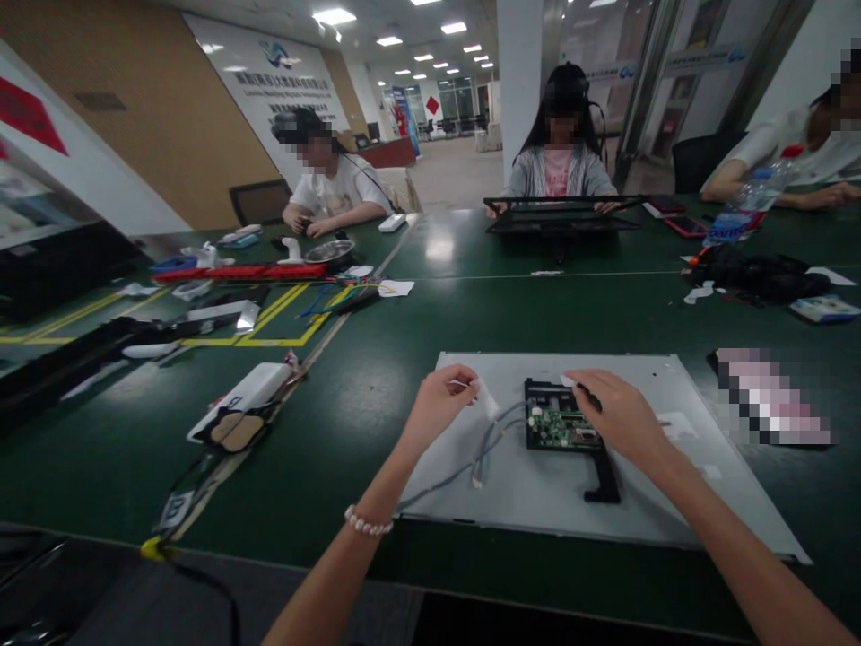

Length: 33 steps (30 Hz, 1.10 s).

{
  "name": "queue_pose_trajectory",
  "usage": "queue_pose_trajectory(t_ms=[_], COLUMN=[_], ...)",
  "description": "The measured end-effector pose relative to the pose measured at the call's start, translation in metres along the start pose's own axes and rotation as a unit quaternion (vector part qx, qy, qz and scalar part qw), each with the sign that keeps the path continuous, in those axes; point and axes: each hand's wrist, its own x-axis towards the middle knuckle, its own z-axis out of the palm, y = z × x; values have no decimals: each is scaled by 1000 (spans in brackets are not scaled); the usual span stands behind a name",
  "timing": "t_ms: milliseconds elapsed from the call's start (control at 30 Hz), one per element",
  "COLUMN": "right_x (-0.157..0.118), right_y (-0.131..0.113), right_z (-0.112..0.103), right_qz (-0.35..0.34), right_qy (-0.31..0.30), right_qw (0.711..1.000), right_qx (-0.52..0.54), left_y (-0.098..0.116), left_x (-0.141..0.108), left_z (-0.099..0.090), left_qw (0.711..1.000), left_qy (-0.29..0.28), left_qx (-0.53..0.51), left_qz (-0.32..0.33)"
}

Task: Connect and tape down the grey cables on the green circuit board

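From the head camera, a dark green, smooth table (605, 314) fills most of the view, and on its near side lies a flat pale grey metal panel (525, 489). On this panel rests a green circuit board (561, 426) in a black plastic frame (604, 480), with thin grey cables (430, 491) going from it to the panel's near left corner.

The left hand (440, 408), above the left part of the panel, has its thumb and fingers pinched together on a thin whitish translucent strip (487, 397). The right hand (622, 413) is bent over the circuit board; its fingertips are at a small white piece (569, 381), but I cannot tell if they grip it.

To the left of the panel lies a white rectangular device (254, 395) with wires, and farther left there are yellow tape lines (282, 305) on the table, a long red strip (256, 271) and a round metal bowl (329, 251). To the right of the panel lies a flat pink item (773, 395), partly blurred; beyond it stands a clear plastic bottle (743, 211) with a red cap.

Directly beyond the panel, a seated person (558, 170) holds a black rectangular frame (565, 220). Behind are a pale square pillar (530, 72) and rectangular ceiling lights (454, 28); a large white wall sign (282, 85) is at the far left of the panel.
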Motion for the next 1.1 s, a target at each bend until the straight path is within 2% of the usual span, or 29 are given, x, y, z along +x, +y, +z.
queue_pose_trajectory(t_ms=[167, 300, 500, 700, 833, 900, 1000, 1100], right_x=[-1, -3, -6, -10, -11, -12, -13, -14], right_y=[-20, -36, -62, -77, -80, -81, -81, -81], right_z=[1, 4, 8, 21, 32, 34, 36, 35], right_qz=[-35, -76, -158, -220, -236, -241, -245, -244], right_qy=[-32, -71, -111, -130, -124, -125, -127, -125], right_qw=[999, 994, 978, 964, 962, 961, 960, 961], right_qx=[18, 41, 81, 70, 58, 48, 38, 35], left_y=[-3, -6, -2, -5, -7, -6, -5, -5], left_x=[-22, -29, -42, -45, -44, -45, -49, -54], left_z=[17, 20, 26, 28, 30, 31, 34, 36], left_qw=[998, 995, 973, 968, 959, 955, 940, 915], left_qy=[-3, 4, 15, 17, 13, 17, 36, 19], left_qx=[59, 95, 231, 248, 282, 294, 322, 372], left_qz=[-10, 0, 25, 23, 16, 40, 110, 156])
